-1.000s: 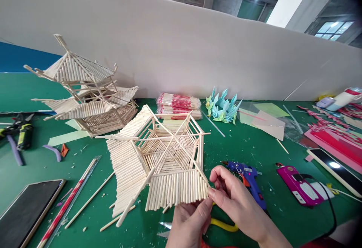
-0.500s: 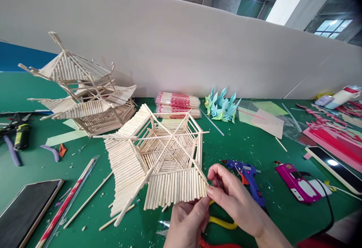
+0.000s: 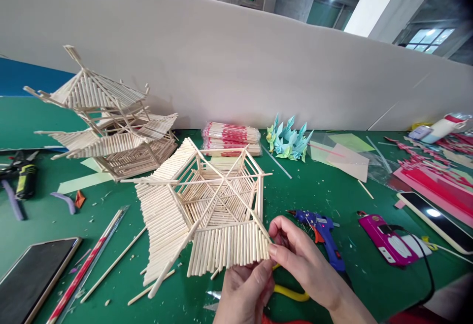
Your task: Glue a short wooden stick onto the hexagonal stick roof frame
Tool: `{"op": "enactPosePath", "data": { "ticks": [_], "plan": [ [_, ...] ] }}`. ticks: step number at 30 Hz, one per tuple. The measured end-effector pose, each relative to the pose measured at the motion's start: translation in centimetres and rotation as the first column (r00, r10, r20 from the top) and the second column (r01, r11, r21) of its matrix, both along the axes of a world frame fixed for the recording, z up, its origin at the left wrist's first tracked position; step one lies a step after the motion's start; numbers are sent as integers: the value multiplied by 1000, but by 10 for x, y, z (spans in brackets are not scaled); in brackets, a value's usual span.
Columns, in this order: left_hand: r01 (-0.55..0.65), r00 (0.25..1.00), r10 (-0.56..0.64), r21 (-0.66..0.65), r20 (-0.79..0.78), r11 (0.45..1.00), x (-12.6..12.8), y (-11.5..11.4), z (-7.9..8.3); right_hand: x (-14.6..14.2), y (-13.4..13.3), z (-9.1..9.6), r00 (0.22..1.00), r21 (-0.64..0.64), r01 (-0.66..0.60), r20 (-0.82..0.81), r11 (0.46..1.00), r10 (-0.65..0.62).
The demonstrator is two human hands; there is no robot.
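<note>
A six-sided pavilion model of thin wooden sticks (image 3: 162,220) stands in front of me, its top framed by crossing sticks. Slatted roof panels slope down from several of its sides. My left hand (image 3: 246,289) is closed at the lower edge of the near roof panel (image 3: 229,249), with its fingertips partly hidden under the slats. With thumb and fingers together, my right hand (image 3: 301,260) pinches the right corner of that panel, where a slanting stick (image 3: 261,226) ends. Scissors with a yellow handle (image 3: 291,293) lie partly hidden beneath my hands.
A taller stick pagoda (image 3: 121,136) stands at the back left. Wrapped stick bundles (image 3: 231,136) and blue-green folded paper (image 3: 290,139) lie along the partition. To the right are a blue glue gun (image 3: 325,233), a magenta device (image 3: 386,240) and a phone (image 3: 436,220). Another phone (image 3: 39,282) lies left.
Almost nothing differs. The whole view has shifted very slightly, while both hands keep the same hold on the roof panel's corner.
</note>
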State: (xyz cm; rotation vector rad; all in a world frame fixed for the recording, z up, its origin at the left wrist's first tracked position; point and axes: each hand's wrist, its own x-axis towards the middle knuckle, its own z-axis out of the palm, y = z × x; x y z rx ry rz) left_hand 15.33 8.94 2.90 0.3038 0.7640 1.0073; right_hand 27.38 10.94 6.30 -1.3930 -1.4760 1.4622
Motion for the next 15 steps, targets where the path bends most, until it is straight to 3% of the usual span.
{"op": "enactPosePath", "data": {
  "ticks": [15],
  "plan": [
    [34, 998, -36, 45, 44, 998, -1, -4, -7, -5, -1, -5, 986, -12, 37, -163, 999, -38]
  ]
}}
